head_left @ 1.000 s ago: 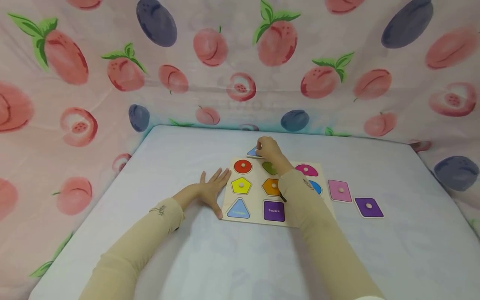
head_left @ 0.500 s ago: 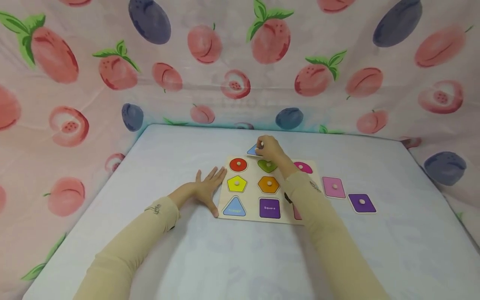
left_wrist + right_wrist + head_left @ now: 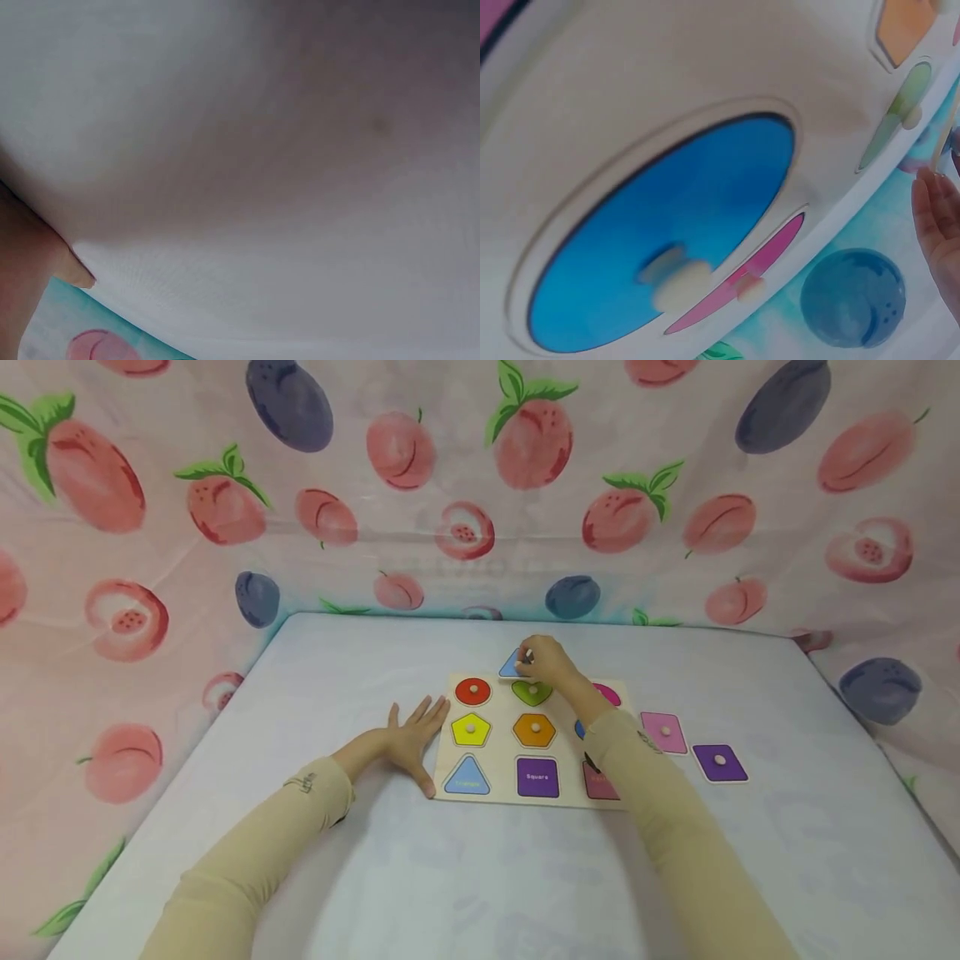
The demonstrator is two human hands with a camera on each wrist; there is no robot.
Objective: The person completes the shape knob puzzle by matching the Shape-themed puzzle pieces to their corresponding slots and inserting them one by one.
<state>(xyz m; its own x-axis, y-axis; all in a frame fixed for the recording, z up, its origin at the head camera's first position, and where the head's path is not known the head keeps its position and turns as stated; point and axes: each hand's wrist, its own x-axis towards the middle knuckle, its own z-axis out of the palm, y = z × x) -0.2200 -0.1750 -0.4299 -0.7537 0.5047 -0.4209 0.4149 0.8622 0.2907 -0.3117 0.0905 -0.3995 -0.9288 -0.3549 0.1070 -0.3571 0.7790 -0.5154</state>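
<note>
My right hand [image 3: 546,662] pinches a light-blue triangle puzzle piece [image 3: 511,666] just beyond the far edge of the wooden shape board [image 3: 501,768]. Whether the piece touches the table, I cannot tell. My left hand [image 3: 408,747] lies with spread fingers against the board's left edge, thumb at the near corner. In the board sit knobbed pieces: a red circle [image 3: 473,692], a yellow pentagon [image 3: 470,728], a green heart [image 3: 532,692], an orange hexagon [image 3: 534,730], a magenta piece [image 3: 607,693] and a blue rounded piece [image 3: 667,232]. The near row has knobless triangle [image 3: 467,775], square [image 3: 537,777] and pink [image 3: 600,781] spaces.
Right of the board lie a loose pink piece [image 3: 663,732] and a purple square piece [image 3: 720,762], both knobbed. White cloth [image 3: 337,877] covers the table. A fruit-print curtain [image 3: 330,568] stands behind it and along the left. My right sleeve hides part of the board.
The triangle piece has shifted a little right relative to the board and tilted up, with my right hand still pinching it. My left hand stays at the board's edge. The head view has shifted slightly.
</note>
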